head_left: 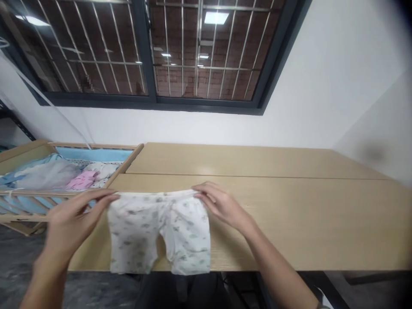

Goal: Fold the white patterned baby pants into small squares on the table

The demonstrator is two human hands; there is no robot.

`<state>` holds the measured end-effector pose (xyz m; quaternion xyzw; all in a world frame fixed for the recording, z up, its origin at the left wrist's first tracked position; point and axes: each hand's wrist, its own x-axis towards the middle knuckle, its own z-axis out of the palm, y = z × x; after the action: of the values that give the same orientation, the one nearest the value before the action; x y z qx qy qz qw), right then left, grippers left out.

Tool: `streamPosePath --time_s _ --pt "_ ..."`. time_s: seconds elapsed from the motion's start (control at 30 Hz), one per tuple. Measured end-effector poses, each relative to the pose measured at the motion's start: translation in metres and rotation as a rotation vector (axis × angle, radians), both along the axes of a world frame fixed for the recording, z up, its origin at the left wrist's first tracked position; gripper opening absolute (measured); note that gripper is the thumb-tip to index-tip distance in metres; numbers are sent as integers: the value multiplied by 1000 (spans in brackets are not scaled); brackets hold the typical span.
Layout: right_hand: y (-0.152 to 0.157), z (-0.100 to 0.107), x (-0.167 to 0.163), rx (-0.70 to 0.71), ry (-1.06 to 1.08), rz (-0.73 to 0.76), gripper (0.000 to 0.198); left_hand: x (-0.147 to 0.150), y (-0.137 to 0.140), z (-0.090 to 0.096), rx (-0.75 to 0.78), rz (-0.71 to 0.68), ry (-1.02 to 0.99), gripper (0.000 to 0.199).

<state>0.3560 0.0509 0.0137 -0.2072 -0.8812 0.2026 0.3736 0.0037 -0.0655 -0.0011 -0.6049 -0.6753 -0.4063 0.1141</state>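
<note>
A small pair of white shorts with a grey-green print hangs spread out by its waistband, legs downward, over the front part of the wooden table. My left hand pinches the waistband at its left corner. At the right corner, my right hand grips the same waistband between thumb and fingers. The hems reach about the table's front edge; whether the cloth touches the tabletop I cannot tell.
Left of the table stands a wooden crib with blue lining, holding a pink cloth, sheer white fabric and other clothes. A barred window is in the white wall behind. A white pole slants down towards the crib.
</note>
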Motion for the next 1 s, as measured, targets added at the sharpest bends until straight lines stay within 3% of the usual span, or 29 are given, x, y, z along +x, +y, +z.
streamPosePath --time_s 0.1,0.3,0.53,0.67,0.8,0.9,1.0 --pt "44 -15 22 -104 -87 -136 21 23 53 -13 -5 -201 -107 24" --pt "136 -86 34 -460 -202 -254 14 57 168 -67 -419 -294 -263 26" --pt "207 -143 19 -431 -172 -427 8 77 249 -118 -567 -184 -145 22" --pt "232 -163 14 -471 -164 -463 9 86 267 -126 -610 -132 -54 29" --pt "246 -179 17 -520 -148 -489 7 94 266 -121 -638 -101 20 31" --pt "250 -188 20 -566 -119 -521 7 110 253 -109 -632 -86 68 32" --pt "252 -192 24 -619 -93 -540 12 145 221 -97 -634 -134 106 35"
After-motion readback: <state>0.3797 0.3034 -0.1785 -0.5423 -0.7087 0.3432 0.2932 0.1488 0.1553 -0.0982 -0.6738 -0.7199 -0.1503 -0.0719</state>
